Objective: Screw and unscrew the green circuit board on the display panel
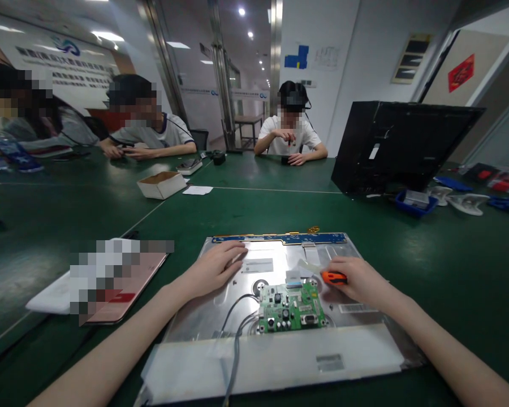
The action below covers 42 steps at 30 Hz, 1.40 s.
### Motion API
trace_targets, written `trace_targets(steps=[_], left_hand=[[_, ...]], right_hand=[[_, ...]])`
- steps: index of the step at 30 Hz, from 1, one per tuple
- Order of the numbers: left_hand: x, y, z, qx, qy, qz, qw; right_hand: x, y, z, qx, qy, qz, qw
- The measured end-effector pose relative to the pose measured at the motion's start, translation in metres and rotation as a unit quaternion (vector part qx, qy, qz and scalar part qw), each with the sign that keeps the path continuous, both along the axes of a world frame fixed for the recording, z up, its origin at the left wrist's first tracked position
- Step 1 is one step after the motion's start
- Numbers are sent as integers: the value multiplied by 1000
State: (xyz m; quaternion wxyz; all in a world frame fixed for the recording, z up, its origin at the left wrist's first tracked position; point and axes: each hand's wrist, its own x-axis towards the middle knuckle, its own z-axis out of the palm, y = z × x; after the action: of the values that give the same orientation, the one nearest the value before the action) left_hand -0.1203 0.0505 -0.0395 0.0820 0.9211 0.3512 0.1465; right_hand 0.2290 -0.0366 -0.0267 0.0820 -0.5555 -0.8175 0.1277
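Note:
A metal-backed display panel (190, 316) lies flat on the table in front of me. My left hand (220, 268) rests on its upper left part, fingers stretched out and holding nothing. In my right hand (356, 277) is an orange-and-black tool handle (334, 277), over the panel's upper right; its exact kind is hard to make out. A pale strip (309, 267) lies just left of the handle. A green circuit board (292, 308) sits mid-panel, with grey cables (236, 350) at its left. A long blue circuit board (275, 239) runs along the far edge.
A pink-backed booklet or folder (127, 282) lies left of the panel. Beyond it are a small open box (162, 185) and white paper (198, 190). A black monitor casing (407, 144) stands at right near a blue tray (415, 202). Several people sit around the green table (254, 209).

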Motion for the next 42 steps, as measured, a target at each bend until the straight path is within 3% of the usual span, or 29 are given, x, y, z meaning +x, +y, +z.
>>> trace_targets(steps=[5, 9, 15, 22, 32, 37, 42], left_hand=[[-3, -7, 17, -70, -57, 20, 996], [-4, -12, 27, -163, -44, 3, 986], [0, -16, 30, -215, -34, -12, 976], [4, -16, 20, -209, -48, -12, 977], [26, -15, 9, -78, -85, 86, 990], [17, -15, 18, -146, -97, 46, 984], [8, -21, 33, -270, -57, -34, 961]], right_hand=[[1, -1, -6, 28, 1, -11, 1000], [6, 1, -11, 46, 0, -13, 999], [2, 1, -12, 50, -14, 2, 999], [0, 2, -12, 46, -9, 0, 999], [-7, 0, -13, 45, 15, 11, 999], [-16, 5, -1, 55, 23, 29, 998], [-54, 23, 16, 62, 4, 81, 995]])
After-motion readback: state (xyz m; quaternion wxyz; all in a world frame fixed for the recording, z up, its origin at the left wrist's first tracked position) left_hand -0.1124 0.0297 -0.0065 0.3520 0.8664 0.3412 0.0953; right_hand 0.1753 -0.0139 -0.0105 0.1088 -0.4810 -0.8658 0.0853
